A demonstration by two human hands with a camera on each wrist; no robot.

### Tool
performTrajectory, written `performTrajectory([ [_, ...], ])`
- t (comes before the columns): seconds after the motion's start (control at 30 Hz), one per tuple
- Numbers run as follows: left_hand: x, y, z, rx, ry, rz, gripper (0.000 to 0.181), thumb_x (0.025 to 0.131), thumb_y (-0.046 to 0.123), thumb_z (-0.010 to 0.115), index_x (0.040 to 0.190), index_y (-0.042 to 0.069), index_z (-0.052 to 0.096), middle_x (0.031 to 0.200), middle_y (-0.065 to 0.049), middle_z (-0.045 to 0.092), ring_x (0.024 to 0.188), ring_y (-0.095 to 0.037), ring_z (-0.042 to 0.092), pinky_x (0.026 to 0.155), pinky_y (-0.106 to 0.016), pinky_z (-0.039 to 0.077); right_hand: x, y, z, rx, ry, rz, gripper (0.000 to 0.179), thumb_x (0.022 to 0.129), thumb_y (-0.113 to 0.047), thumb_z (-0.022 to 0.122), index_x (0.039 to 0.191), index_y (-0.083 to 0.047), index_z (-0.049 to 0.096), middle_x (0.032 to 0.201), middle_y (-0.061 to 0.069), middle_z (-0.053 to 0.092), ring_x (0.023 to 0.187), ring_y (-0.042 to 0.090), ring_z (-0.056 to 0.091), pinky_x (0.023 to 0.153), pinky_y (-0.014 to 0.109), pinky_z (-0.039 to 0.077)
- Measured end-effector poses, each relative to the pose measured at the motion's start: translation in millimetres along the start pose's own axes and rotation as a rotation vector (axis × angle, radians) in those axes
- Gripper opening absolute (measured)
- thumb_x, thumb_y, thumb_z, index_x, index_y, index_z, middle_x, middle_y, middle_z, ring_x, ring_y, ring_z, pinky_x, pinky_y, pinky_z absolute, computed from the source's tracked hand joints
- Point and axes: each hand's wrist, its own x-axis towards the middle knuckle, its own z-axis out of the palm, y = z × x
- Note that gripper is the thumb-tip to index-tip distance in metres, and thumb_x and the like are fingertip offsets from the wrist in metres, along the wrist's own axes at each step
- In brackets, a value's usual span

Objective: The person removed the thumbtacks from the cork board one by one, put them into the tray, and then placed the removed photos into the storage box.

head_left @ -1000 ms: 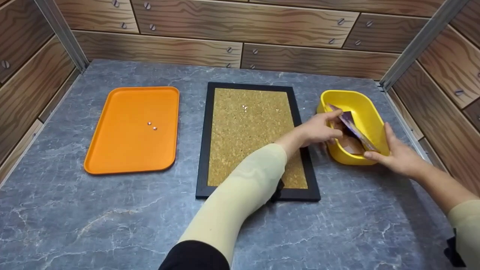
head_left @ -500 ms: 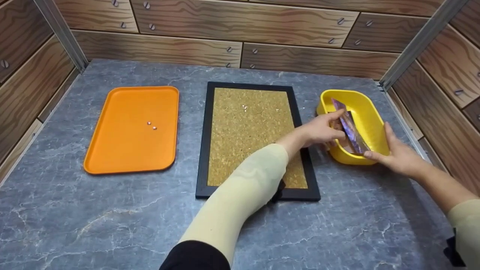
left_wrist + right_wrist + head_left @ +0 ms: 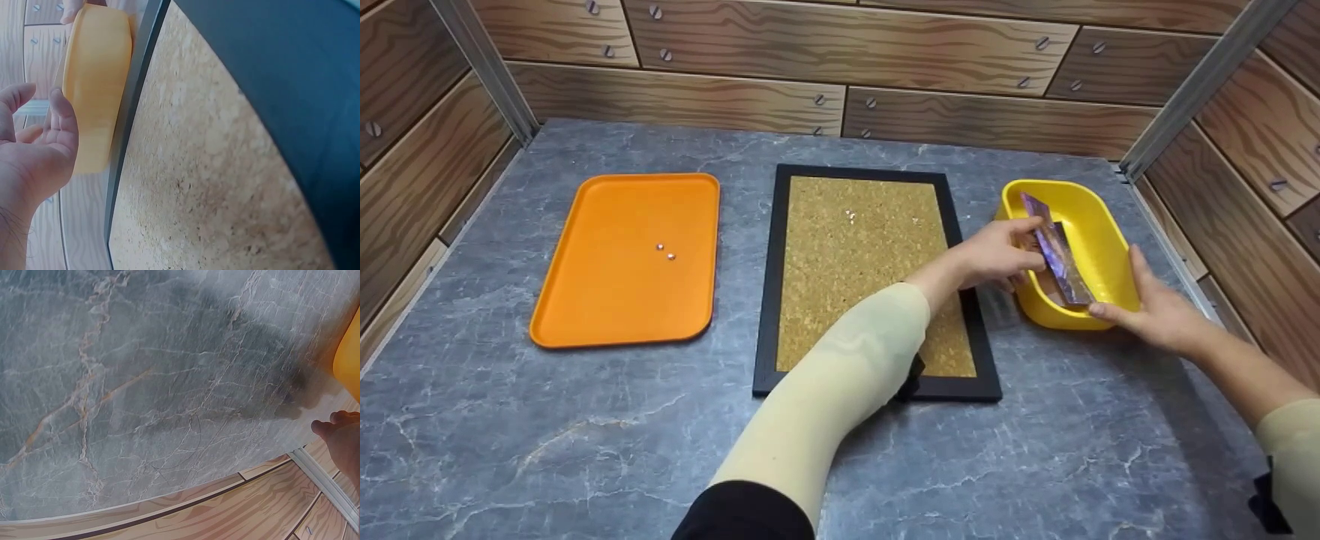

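Observation:
A yellow plastic bin stands at the right of the head view. Inside it leans a thin purple picture card, tilted on its edge, with a brownish card beneath. My left hand reaches over the bin's left rim and holds the purple card by its left edge; the exact finger contact is partly hidden. In the left wrist view, the left hand has curled fingers beside the bin's wall. My right hand grips the bin's near right rim, thumb inside by the card's lower end.
Left of the bin lies a black-framed cork board with several tiny shiny pieces on it. An orange tray bears two small shiny pieces. Wood-patterned walls enclose the grey marbled table.
The purple card has turned, so more of its purple face shows. My left hand has shifted slightly left lately. The right hand and the bin have stayed in place.

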Motion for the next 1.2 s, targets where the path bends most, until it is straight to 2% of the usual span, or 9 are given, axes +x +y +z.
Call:
performTrajectory([
  [0.1, -0.3, -0.4, -0.1, 0.007, -0.009, -0.007, 0.075, 0.098, 0.009, 0.071, 0.166, 0.022, 0.040, 0.096, -0.009, 0.070, 0.078, -0.027, 0.069, 0.083, -0.051, 0.061, 0.1, 0.3, -0.1, -0.002, -0.007, 0.005, 0.119, 0.102, -0.048, 0.067, 0.160, 0.009, -0.020, 0.155, 0.055, 0.008, 0.133, 0.076, 0.029, 0.110, 0.080, 0.026],
  [0.3, 0.7, -0.8, 4.1, 0.012, -0.034, -0.025, 0.078, 0.098, 0.009, 0.071, 0.167, 0.024, 0.037, 0.110, -0.012, 0.071, 0.075, -0.024, 0.068, 0.085, -0.052, 0.060, 0.8, 0.3, 0.3, 0.005, -0.005, 0.001, 0.119, 0.102, -0.047, 0.067, 0.160, 0.009, -0.021, 0.156, 0.053, 0.006, 0.135, 0.076, 0.026, 0.111, 0.080, 0.025],
  [0.53, 2.4, -0.2, 6.5, 0.020, -0.046, -0.021, 0.082, 0.097, 0.009, 0.072, 0.168, 0.025, 0.034, 0.120, -0.006, 0.067, 0.074, -0.023, 0.068, 0.085, -0.051, 0.061, 0.4, -0.3, 0.0, 0.015, -0.012, 0.009, 0.119, 0.102, -0.047, 0.066, 0.160, 0.007, -0.022, 0.157, 0.053, 0.003, 0.136, 0.076, 0.023, 0.112, 0.080, 0.023],
  [0.87, -0.2, 1.1, 4.3, 0.022, -0.021, -0.006, 0.080, 0.097, 0.009, 0.072, 0.167, 0.023, 0.036, 0.106, -0.006, 0.067, 0.074, -0.022, 0.067, 0.084, -0.052, 0.061, -0.1, 0.8, -0.1, 0.015, -0.002, 0.003, 0.119, 0.101, -0.046, 0.068, 0.160, 0.008, -0.021, 0.156, 0.053, 0.005, 0.136, 0.076, 0.025, 0.112, 0.080, 0.024],
  [1.03, 0.0, 0.2, 5.9, 0.014, -0.048, -0.005, 0.079, 0.099, 0.009, 0.070, 0.168, 0.023, 0.034, 0.119, -0.011, 0.071, 0.074, -0.023, 0.066, 0.086, -0.053, 0.060, -0.2, 0.3, -0.4, 0.004, -0.003, 0.006, 0.119, 0.102, -0.048, 0.067, 0.160, 0.008, -0.021, 0.157, 0.053, 0.007, 0.136, 0.075, 0.026, 0.112, 0.080, 0.025],
  [1.1, 0.4, -0.2, 7.0, 0.015, -0.060, -0.011, 0.079, 0.099, 0.009, 0.070, 0.168, 0.024, 0.034, 0.122, -0.010, 0.071, 0.075, -0.024, 0.067, 0.086, -0.053, 0.060, -0.2, 0.0, -0.5, 0.001, -0.008, 0.009, 0.119, 0.102, -0.048, 0.066, 0.160, 0.008, -0.021, 0.157, 0.053, 0.006, 0.136, 0.076, 0.026, 0.111, 0.080, 0.025],
  [1.2, 0.2, 0.0, 7.3, 0.034, -0.054, -0.022, 0.081, 0.098, 0.010, 0.072, 0.168, 0.025, 0.035, 0.118, -0.003, 0.069, 0.077, -0.024, 0.068, 0.086, -0.051, 0.061, -0.5, -0.6, -0.7, 0.000, -0.016, 0.011, 0.119, 0.102, -0.049, 0.066, 0.160, 0.007, -0.022, 0.156, 0.053, 0.006, 0.136, 0.076, 0.026, 0.112, 0.080, 0.025],
])
